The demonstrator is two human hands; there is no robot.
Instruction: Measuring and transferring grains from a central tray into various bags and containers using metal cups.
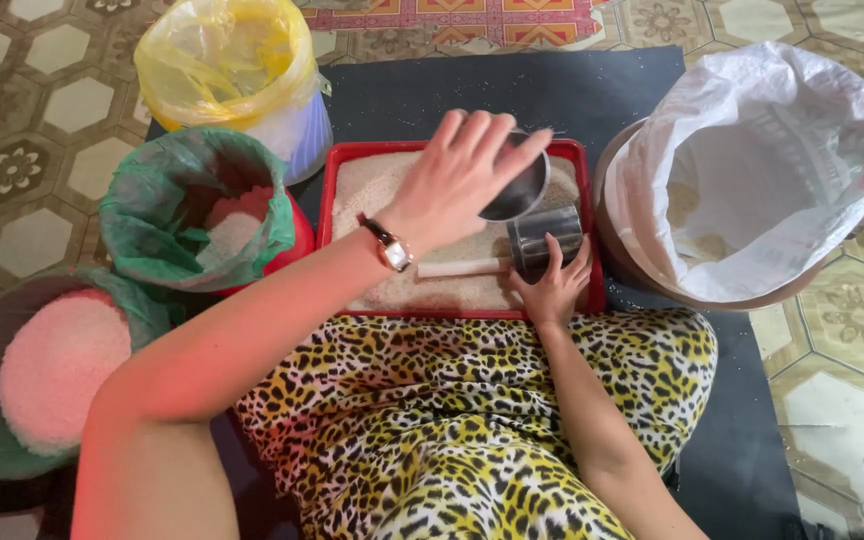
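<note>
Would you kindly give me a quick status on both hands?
Left hand holding metal bowl over red tray. Right hand gripping steel cup. Nothing blocking.

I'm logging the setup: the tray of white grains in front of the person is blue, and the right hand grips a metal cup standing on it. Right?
Not quite: the head view shows the tray is red, not blue. The rest holds: it carries white grains, and the right hand grips the metal cup standing on it.

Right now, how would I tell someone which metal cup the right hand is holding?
Find the red tray of white grain on the dark mat. At its near right edge, the right hand holds a small upright steel cup. Unlike the tilted round steel bowl under the left hand, it is straight-sided.
</note>
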